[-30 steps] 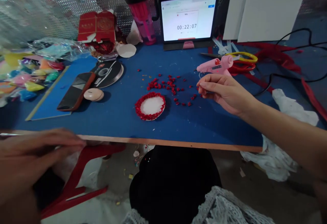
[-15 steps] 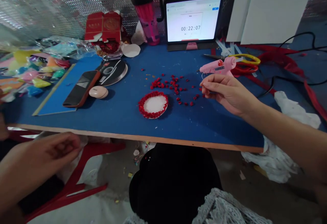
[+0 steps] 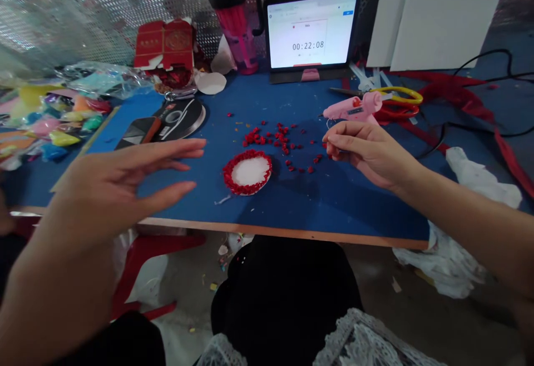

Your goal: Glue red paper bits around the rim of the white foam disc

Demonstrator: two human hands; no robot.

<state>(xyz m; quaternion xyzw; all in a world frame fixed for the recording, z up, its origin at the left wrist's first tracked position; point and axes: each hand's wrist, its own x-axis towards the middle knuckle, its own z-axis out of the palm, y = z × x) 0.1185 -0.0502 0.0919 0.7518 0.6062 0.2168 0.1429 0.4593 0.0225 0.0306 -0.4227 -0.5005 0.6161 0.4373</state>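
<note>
A white disc point(image 3: 251, 172) edged with small red pieces lies near the table's front edge. Left of it, my left hand point(image 3: 142, 179) hovers with thumb and fingers apart and nothing between them. My right hand point(image 3: 361, 146) is closed in a pinch to the right of the scattered red pieces point(image 3: 284, 138); what its fingertips hold, if anything, is too small to tell. Just behind that hand lies a pink glue gun point(image 3: 352, 108), its rear end beside scissors point(image 3: 400, 96) with yellow and red handles. A thin whitish strand point(image 3: 222, 199) lies by the disc.
Along the back stand a red box point(image 3: 164, 43), a pink bottle point(image 3: 237, 26), a tablet point(image 3: 311, 29) and white boards point(image 3: 442, 15). A phone point(image 3: 139, 131) and ribbon spool point(image 3: 183, 118) lie left, beside bagged colourful pieces point(image 3: 54, 115). Red fabric point(image 3: 459, 96) and a cable are right.
My left hand has risen from below the table edge to above the table and its fingers have spread. A whitish strand now shows by the disc. My right hand stays pinched near the glue gun.
</note>
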